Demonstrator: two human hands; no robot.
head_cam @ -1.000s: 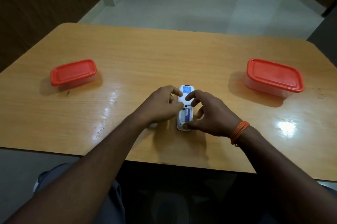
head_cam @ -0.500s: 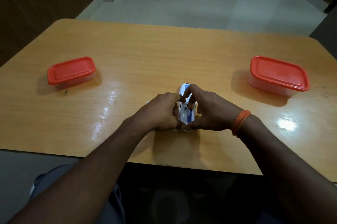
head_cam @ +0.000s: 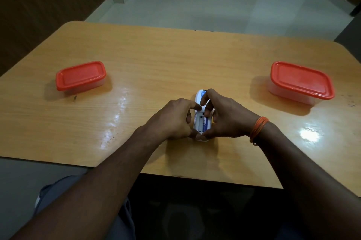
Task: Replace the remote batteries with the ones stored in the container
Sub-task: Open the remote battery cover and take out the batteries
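Head view, one lot. A white plastic remote (head_cam: 202, 120) is lying face down on the wooden table (head_cam: 156, 60), near its front edge and midway between two containers. Its battery bay is showing open, with the cover off and not identifiable anywhere. One blue-wrapped battery (head_cam: 204, 122) is sitting in the right-hand slot; the left slot is looking empty, though shadow is making this uncertain.

The left hand (head_cam: 173, 118) is curling round the remote's left flank, forefinger reaching onto the casing above the bay. The right hand (head_cam: 224, 118) is cupping the right flank, fingers arching over the far end, thumb pressing the near end. Both are gripping the remote, neither closing on a battery as far as can be seen.

Progress, judged: early to middle. The bay is open, while the battery swap is not complete. The left container (head_cam: 81, 77) and the right container (head_cam: 301, 83) are both standing shut; which one is holding the spares cannot be told.

Materials: glossy laminate top, rounded corners, glare patches; translucent rectangular tubs under smooth red snap lids; an orange thread band (head_cam: 257, 128) is circling the right wrist.
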